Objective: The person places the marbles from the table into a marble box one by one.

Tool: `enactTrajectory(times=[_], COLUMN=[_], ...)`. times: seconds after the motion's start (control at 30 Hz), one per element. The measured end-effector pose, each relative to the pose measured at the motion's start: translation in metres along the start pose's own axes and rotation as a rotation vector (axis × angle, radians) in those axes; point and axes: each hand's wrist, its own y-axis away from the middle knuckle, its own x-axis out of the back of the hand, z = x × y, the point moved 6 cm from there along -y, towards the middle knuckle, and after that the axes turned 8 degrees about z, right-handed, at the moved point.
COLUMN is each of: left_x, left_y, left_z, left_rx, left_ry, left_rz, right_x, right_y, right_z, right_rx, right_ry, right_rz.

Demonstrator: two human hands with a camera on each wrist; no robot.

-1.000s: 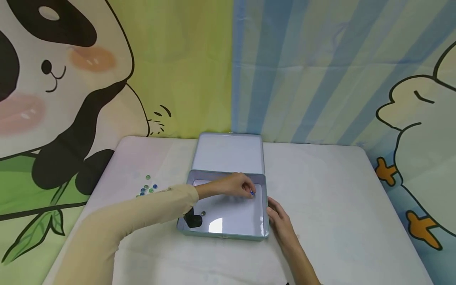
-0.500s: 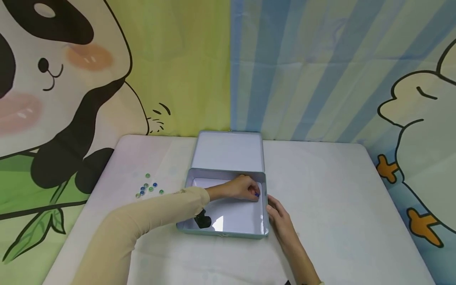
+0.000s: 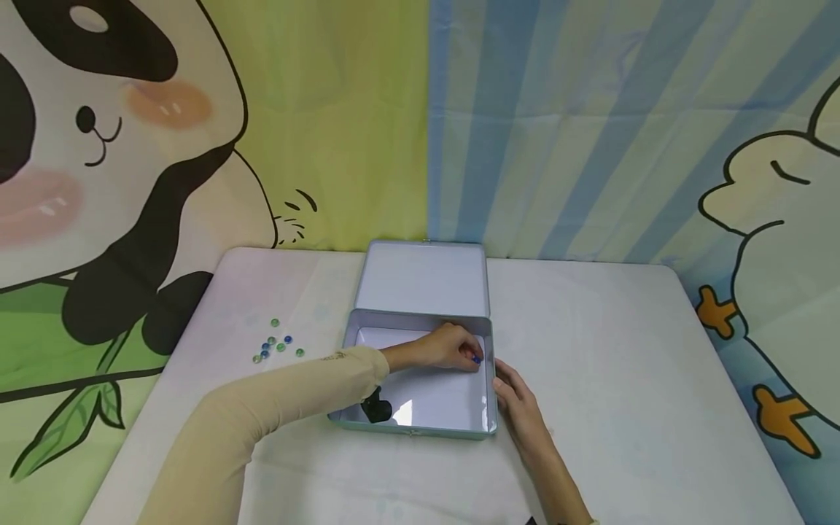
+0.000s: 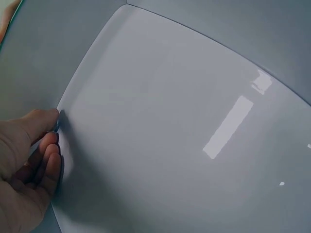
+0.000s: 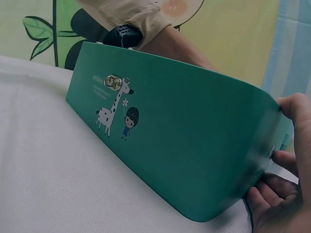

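My left hand [image 3: 453, 348] reaches into an open green tin box [image 3: 488, 394] near its right wall. Between thumb and fingertips it pinches a small blue marble [image 3: 476, 359]; in the left wrist view the fingers mostly cover the marble [image 4: 56, 127], low by the wall. Against the box's outer right side lies my right hand [image 3: 521, 408]. Its fingers and thumb touch that side around the corner, seen close in the right wrist view, where the tin's green front [image 5: 160, 121] shows a giraffe, a child and a metal clasp.
Behind the box its hinged lid [image 3: 423, 277] leans back. Several loose green and blue marbles [image 3: 281, 347] lie on the white table [image 3: 590, 350] to the left. A black wrist camera [image 3: 377, 408] on my left arm hangs over the box's front left. Printed curtains stand behind the table.
My left hand has moved slightly right and down with the blue marble, close to the right wall. A marble seen inside the box earlier is now hidden. The right hand stays put.
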Motion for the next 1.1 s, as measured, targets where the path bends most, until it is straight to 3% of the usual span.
enactTrajectory(times=[0.13,0.23,0.33,0.43,0.7,0.9,1.0,1.1], left_x=[0.002,0.008,0.025,0.049,0.1,0.138,0.147,0.147], left_y=[0.002,0.006,0.014,0.028,0.095,0.152,0.172,0.186], left_z=[0.003,0.007,0.015,0.022,0.007,-0.007,-0.014,-0.023], left_rx=[0.011,0.035,0.06,0.073,0.087,0.176,0.212,0.246], left_ry=[-0.019,-0.093,-0.15,-0.087,0.196,0.322,0.353,0.355], left_rz=[-0.02,-0.072,-0.12,-0.119,0.023,0.213,0.293,0.332], right_x=[0.0,0.0,0.001,0.002,-0.002,-0.004,-0.002,0.001], right_y=[0.001,0.001,0.0,0.0,0.001,0.001,0.001,0.001], right_z=[0.0,0.0,0.0,-0.001,0.0,0.0,0.0,0.001], right_rx=[0.006,0.006,0.003,0.0,-0.002,-0.001,-0.006,-0.018], right_ry=[0.002,0.005,0.0,0.001,0.01,0.022,0.03,0.036], right_rz=[0.0,-0.003,-0.001,0.004,0.0,0.002,0.0,0.0])
